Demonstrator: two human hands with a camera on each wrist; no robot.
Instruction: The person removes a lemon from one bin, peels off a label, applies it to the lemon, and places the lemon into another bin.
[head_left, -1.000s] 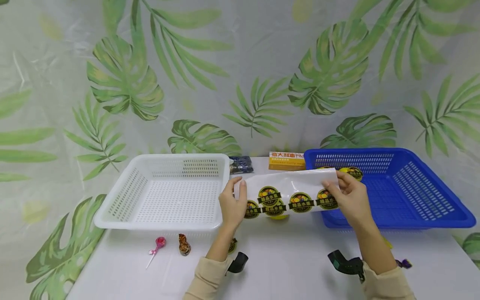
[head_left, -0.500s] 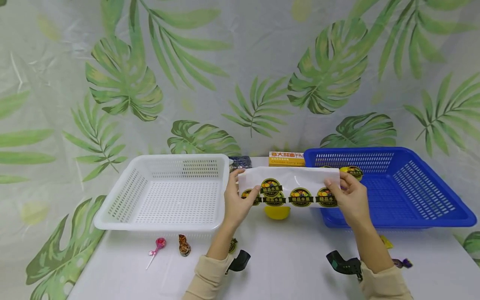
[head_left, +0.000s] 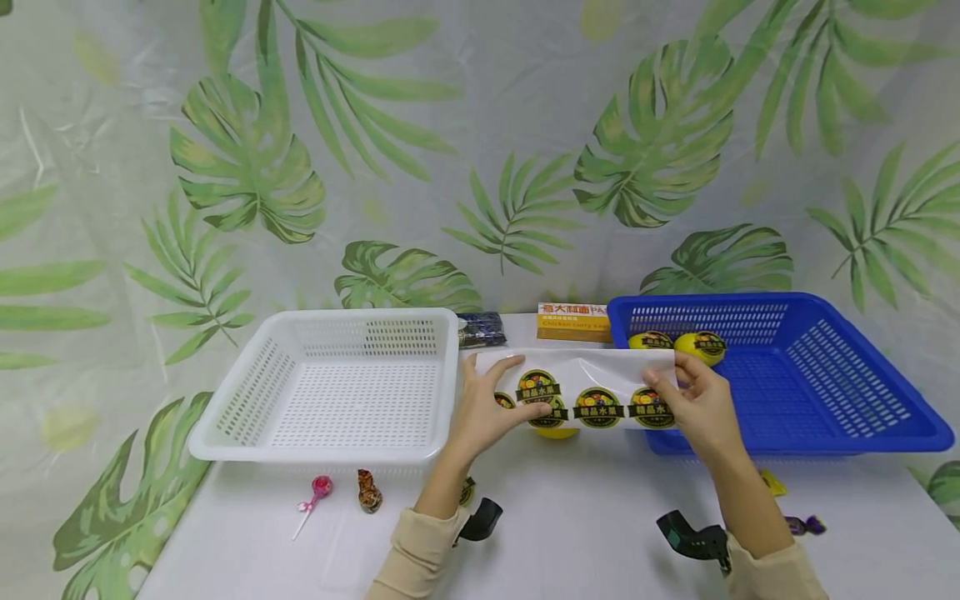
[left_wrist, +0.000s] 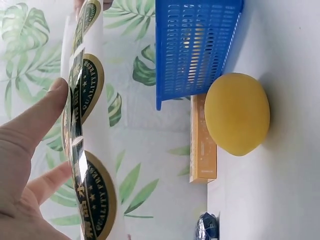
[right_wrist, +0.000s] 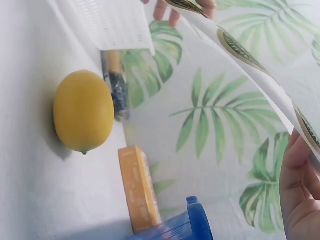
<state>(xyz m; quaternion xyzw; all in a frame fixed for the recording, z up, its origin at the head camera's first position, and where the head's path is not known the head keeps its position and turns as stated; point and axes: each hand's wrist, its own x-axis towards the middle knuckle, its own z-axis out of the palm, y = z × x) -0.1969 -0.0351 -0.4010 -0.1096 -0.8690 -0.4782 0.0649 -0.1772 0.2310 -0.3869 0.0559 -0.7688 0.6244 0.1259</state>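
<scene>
Label sheet: 1, white, glossy; stretched between the hands above the table, printed side near. Overlapping pair of labels toward the left end; 2 more spaced along toward the right.

Right hand: pinching the right end, thumb on the printed face, fingers behind.

Left hand: thumb and 1 other finger spread nearly straight, touching the printed face, not closed together; more fingertips beside the sheet in the right wrist view, exact hold there unclear.

Loose lemon: 1, on the table, partly hidden behind the sheet in the head view; no label on the sides in sight.

Labelled lemons: 2, side by side at the far left of the blue basket, right of the sheet.

Risks, as judged: label tearing or creasing, if picked at roughly; neighbouring label lifting too, through the overlap; sheet swinging loose, if steadied only at the right end; loose lemon rolling, if nudged by a lowered sheet or wrist.
</scene>
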